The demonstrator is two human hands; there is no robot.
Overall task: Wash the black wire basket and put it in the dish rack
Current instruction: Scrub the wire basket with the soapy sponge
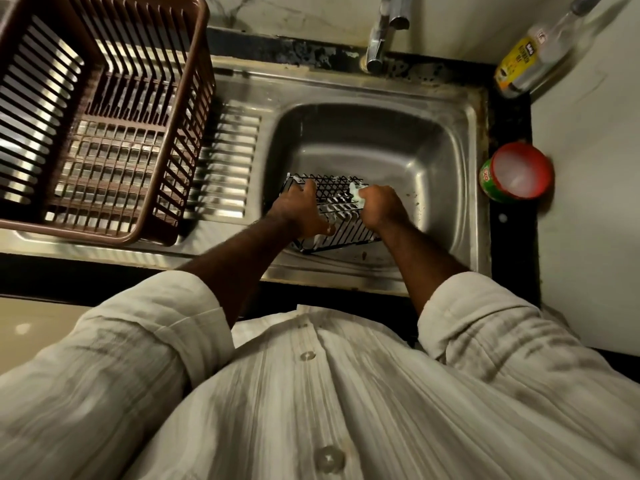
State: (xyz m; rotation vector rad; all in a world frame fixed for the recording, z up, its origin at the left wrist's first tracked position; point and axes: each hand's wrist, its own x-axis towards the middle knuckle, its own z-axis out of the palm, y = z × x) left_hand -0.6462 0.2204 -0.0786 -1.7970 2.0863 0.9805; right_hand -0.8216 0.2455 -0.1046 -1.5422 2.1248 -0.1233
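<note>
We have the black wire basket tipped on edge low in the sink, near its front wall. Our left hand steadies it, fingers curled round the wires at the near left corner. Our right hand is closed tight on a pale, soapy sponge and presses it against the top edge of the basket. We judge this to be the scrubbing step, with rinsing and racking yet to come. To do it well, we should run the sponge along the wires rather than across them, work it into the crossings where grime collects, and turn the basket so each side gets scrubbed. The left hand needs a firm hold, since wet wire slips. The tap shows no running water. The brown dish rack waits on the drainboard to the left. On the right ledge, a bottle has a yellow label and a round tub has red lettering on green, but we cannot read either.
</note>
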